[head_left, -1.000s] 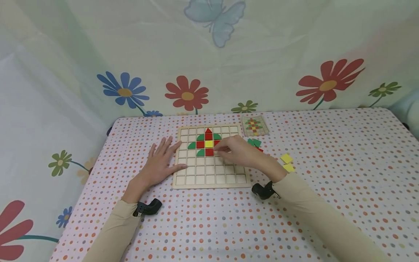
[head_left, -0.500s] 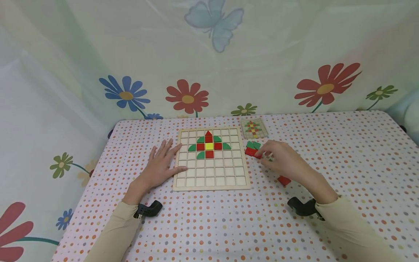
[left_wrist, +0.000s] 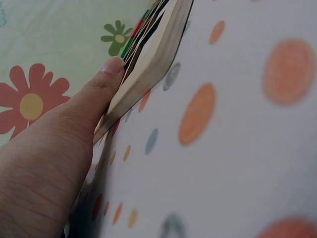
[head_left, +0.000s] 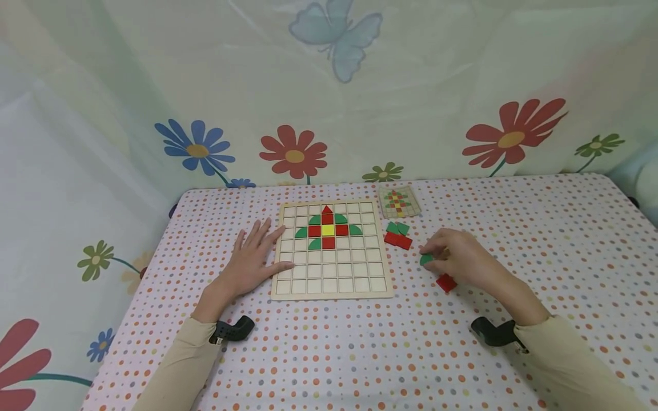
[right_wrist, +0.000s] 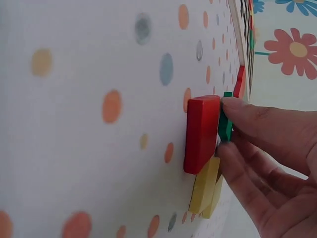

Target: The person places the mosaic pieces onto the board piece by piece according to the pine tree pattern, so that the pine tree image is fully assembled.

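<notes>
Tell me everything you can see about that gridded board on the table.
The board is flat, pale and wooden-looking, with a plain rim around square cells marked out by thin lines. It lies flat on the dotted tablecloth. Its upper middle carries a pattern: a red triangle on top, four red squares around one yellow square, and five green rounded pieces beside them. The person's left hand rests at its left edge, with the thumb touching the rim.

Backdrop (head_left: 426,74): pale green, creased | butterfly print (head_left: 339,40): light blue, high near the centre | printed flowers (head_left: 294,156): red, blue, green, along the lower part | left-hand sheet (head_left: 46,171): whiter, also flowered | table (head_left: 540,240): rounded at the back, white cover (head_left: 308,354), multicoloured dots (left_wrist: 289,72) | light: soft
</notes>
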Motion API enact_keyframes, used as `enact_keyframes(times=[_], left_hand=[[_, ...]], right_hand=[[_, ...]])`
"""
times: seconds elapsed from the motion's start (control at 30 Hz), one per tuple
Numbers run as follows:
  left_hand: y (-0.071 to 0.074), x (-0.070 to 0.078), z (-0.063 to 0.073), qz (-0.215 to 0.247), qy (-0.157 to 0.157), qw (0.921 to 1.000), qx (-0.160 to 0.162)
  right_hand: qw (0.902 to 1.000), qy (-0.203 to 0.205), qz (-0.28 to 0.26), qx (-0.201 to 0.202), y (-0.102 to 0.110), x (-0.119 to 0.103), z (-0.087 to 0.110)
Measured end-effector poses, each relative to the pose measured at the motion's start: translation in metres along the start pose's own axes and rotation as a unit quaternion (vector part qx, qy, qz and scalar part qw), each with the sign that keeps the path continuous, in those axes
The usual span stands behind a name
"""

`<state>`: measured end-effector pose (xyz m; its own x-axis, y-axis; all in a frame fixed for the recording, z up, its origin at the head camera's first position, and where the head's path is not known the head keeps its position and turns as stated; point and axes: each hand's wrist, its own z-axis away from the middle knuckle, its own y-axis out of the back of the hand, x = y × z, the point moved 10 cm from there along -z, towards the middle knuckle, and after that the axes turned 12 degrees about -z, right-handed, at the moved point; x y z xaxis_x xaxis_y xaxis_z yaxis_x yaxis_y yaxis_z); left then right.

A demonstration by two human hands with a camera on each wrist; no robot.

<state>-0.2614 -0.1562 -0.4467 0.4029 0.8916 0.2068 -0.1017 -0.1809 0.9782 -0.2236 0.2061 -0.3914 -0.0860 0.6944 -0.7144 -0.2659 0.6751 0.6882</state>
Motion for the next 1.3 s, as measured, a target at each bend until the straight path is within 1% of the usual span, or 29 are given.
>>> enact_keyframes(times=[0.2,0.4,0.53,0.73,0.87,1.03,1.17,1.3], left_hand=[[0.000,0.000,0.000,0.001,0.001,1.0000,0.001],[0.003,0.000,0.001,0.003,-0.002,1.0000,0.007],[0.004,0.000,0.002,0.004,-0.003,0.9999,0.012],[0.003,-0.001,0.001,0.007,-0.003,0.9999,0.011],[0.002,0.000,0.002,0.009,-0.003,0.9999,0.010],[0.001,0.000,0.001,0.009,-0.003,0.9999,0.008],[0.002,0.000,0.001,0.004,-0.004,0.9999,0.009],[0.003,0.000,0.001,0.002,-0.003,0.9999,0.010]], right_hand=[[0.9993,-0.032,0.000,-0.019,0.001,0.004,-0.008],[0.9982,-0.048,0.015,-0.034,0.001,0.004,-0.014],[0.9989,-0.035,0.018,-0.027,0.002,0.003,-0.013],[0.9995,-0.022,0.014,-0.015,0.001,-0.001,-0.010],[0.9993,-0.014,0.025,-0.022,0.000,-0.004,-0.011],[0.9981,-0.007,0.042,-0.045,-0.001,-0.009,-0.011],[0.9975,-0.002,0.047,-0.052,-0.003,-0.020,-0.013],[0.9979,0.018,0.040,-0.046,-0.005,-0.040,-0.021]])
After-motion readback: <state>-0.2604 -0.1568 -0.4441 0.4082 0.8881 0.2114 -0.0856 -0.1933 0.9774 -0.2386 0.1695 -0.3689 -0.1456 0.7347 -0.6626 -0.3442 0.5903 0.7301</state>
